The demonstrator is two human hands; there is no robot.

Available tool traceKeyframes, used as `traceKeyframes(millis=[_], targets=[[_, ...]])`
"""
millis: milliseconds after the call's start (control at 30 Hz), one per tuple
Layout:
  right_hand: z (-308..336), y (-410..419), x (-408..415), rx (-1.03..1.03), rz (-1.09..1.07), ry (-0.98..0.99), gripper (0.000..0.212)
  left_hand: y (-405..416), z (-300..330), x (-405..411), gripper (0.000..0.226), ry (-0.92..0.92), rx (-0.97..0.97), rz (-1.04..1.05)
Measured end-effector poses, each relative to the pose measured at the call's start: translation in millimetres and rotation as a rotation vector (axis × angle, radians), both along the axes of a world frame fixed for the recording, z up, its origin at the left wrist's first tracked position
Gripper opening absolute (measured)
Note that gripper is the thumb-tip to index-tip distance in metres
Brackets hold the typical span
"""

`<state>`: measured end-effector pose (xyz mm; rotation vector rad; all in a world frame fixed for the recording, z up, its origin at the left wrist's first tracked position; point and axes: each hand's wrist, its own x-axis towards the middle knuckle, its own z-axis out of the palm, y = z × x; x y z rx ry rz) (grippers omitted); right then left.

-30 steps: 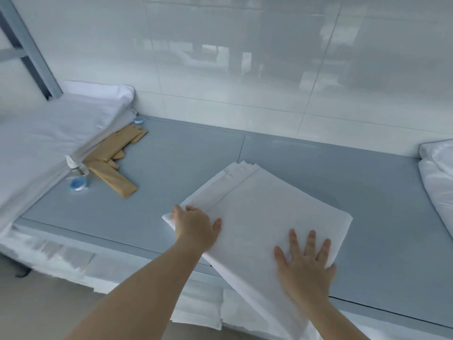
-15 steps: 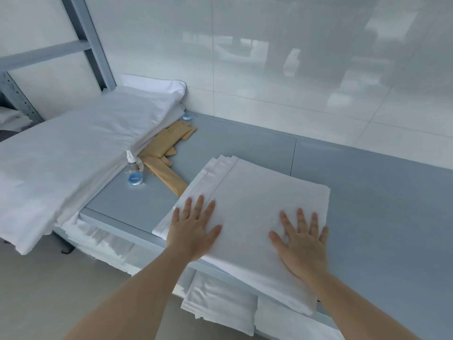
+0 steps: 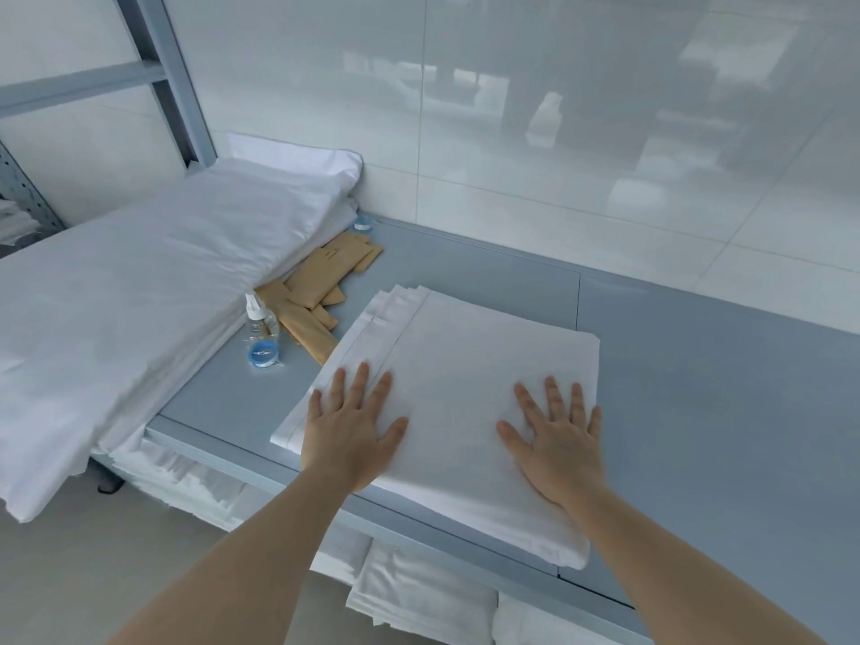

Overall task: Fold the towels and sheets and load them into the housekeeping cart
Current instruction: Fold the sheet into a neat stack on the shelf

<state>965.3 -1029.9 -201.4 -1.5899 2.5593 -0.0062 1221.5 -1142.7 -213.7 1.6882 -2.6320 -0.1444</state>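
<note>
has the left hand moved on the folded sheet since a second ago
Yes. The left hand, earlier curled at the left edge of the folded sheet, now lies flat further in on top.

Folded sheet point(image 3: 470, 388) lies on the table top point(image 3: 698, 388), near its front edge. Left hand point(image 3: 351, 430) flat on the sheet's near-left part, right hand point(image 3: 556, 442) flat on its near-right part. Left of the sheet: spray bottle point(image 3: 260, 325), with paper packets point(image 3: 321, 281) behind it. Further left, a linen pile point(image 3: 139, 290) overhangs the table end. Folded linens point(image 3: 419, 593) sit on the shelf below. Tiled wall point(image 3: 558, 109) behind the table; shelf frame point(image 3: 158, 72) at far left.
</note>
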Motion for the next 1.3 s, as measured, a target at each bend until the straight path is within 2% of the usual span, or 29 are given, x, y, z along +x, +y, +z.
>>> traceKeyframes(millis=[267, 400, 500, 600, 800, 933, 1067, 1200, 1300], targets=[[3.6, -2.0, 8.0, -0.013, 0.003, 0.024, 0.067, -4.7, -0.8, -1.5, 0.069, 0.007, -0.022, 0.019], [-1.6, 22.1, 42.4, -0.011, -0.028, -0.041, 0.074, -3.9, 0.5, -0.5, 0.067, 0.022, -0.026, 0.013], [-4.2, 39.3, 61.6, -0.040, -0.026, 0.002, 0.076, -2.0, 0.6, 3.5, 0.067, 0.005, -0.011, -0.001], [-0.1, 41.2, 68.5, -0.091, -0.030, 0.080, 0.070, -0.2, 2.1, 7.1, 0.067, -0.013, 0.006, 0.006], [5.1, 50.1, 64.9, -0.147, -0.013, 0.010, 0.057, 3.6, 9.9, 10.5, 0.064, -0.027, 0.054, -0.013], [-1.1, 65.8, 69.3, -0.111, -0.018, 0.033, 0.063, 5.5, 10.9, 20.2, 0.064, -0.026, 0.052, -0.044], [-1.9, 60.7, 72.2, -0.042, 0.004, 0.050, 0.077, 20.3, 19.1, 1.6, 0.074, -0.029, 0.113, 0.039], [-6.4, 58.1, 71.9, -0.042, -0.010, 0.058, 0.081, 70.8, 14.6, -43.3, 0.080, -0.040, 0.101, -0.142], [-7.9, 60.2, 69.0, -0.049, -0.002, 0.053, 0.075, 75.3, 10.4, -46.1, 0.081, -0.055, 0.078, -0.149]])
